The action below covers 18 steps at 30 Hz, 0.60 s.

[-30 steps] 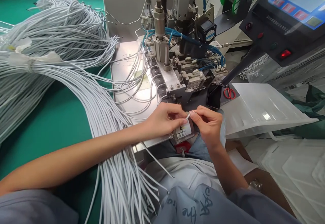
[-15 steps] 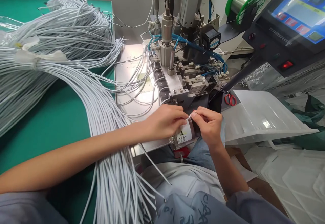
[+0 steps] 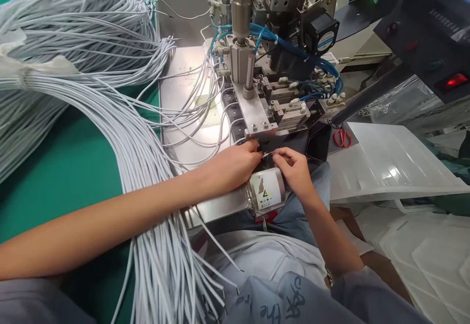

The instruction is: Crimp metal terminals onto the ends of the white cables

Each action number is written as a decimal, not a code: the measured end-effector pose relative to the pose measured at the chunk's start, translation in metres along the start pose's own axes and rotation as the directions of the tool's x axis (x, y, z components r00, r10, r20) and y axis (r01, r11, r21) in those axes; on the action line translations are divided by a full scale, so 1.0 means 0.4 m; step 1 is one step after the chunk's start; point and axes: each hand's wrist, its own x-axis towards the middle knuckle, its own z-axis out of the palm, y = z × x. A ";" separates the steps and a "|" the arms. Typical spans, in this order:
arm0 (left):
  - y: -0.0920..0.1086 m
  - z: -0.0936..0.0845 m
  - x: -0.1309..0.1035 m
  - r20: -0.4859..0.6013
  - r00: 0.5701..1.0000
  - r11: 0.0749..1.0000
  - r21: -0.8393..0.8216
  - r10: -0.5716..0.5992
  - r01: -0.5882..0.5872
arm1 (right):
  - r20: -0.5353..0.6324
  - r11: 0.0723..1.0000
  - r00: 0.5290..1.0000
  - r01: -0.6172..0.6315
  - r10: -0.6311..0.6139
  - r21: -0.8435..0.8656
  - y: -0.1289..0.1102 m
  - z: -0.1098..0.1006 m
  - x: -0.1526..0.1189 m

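Observation:
My left hand (image 3: pixel 240 163) is closed on a white cable at the front edge of the machine (image 3: pixel 253 111); its fingertips are partly hidden. Just to its right, my right hand (image 3: pixel 293 167) pinches the thin end of the cable (image 3: pixel 267 154) between thumb and forefinger. Both hands are just above a metal cylinder with a white label (image 3: pixel 267 192). Under my left forearm runs a thick bundle of white cables (image 3: pixel 121 152). Several white cables loop from the left into the machine's side.
A second cable heap (image 3: pixel 103 25) lies on the green table mat (image 3: pixel 88 152). Red scissors (image 3: pixel 342 138) rest right of the machine, by a white plastic tray (image 3: pixel 400 167). A control panel (image 3: pixel 422 35) on a dark post stands at the upper right. Blue air hoses (image 3: pixel 282 40) cross the machine.
My hands have moved up from over the labelled cylinder to the machine's front edge, and a thin cable end now shows between them. The camera view has shifted.

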 end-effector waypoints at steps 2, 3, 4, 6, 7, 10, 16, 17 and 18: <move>-0.001 0.001 0.000 0.009 1.000 1.000 0.002 0.002 -0.002 | 0.009 1.000 1.000 -0.004 0.004 0.013 0.001 0.007 0.007; -0.002 0.001 0.000 0.010 1.000 1.000 -0.002 0.005 -0.005 | 0.013 1.000 1.000 -0.007 0.007 0.016 0.001 0.010 0.010; -0.003 0.002 -0.001 0.008 1.000 1.000 -0.006 0.006 -0.006 | 0.020 1.000 1.000 -0.011 0.010 0.017 -0.001 0.011 0.013; -0.003 0.003 -0.004 0.006 1.000 1.000 0.000 0.007 -0.007 | 0.039 1.000 0.999 -0.014 0.013 0.016 -0.006 0.012 0.018; -0.003 0.004 -0.006 0.008 1.000 1.000 0.015 0.007 -0.007 | 0.049 1.000 0.999 -0.015 0.015 0.013 -0.009 0.012 0.021; -0.004 0.005 -0.010 0.011 1.000 0.994 0.107 0.022 -0.023 | 0.082 1.000 0.996 -0.021 0.021 -0.004 -0.016 0.009 0.027; -0.012 0.004 -0.014 0.002 0.995 0.964 0.244 0.103 -0.101 | 0.125 0.999 0.991 -0.042 0.041 0.004 -0.012 0.002 0.038; -0.013 0.003 -0.014 0.004 0.994 0.960 0.257 0.113 -0.110 | 0.131 0.999 0.990 -0.047 0.046 0.009 -0.012 0.002 0.038; -0.014 0.003 -0.015 0.005 0.992 0.955 0.270 0.125 -0.122 | 0.133 0.999 0.990 -0.050 0.048 0.011 -0.012 0.002 0.038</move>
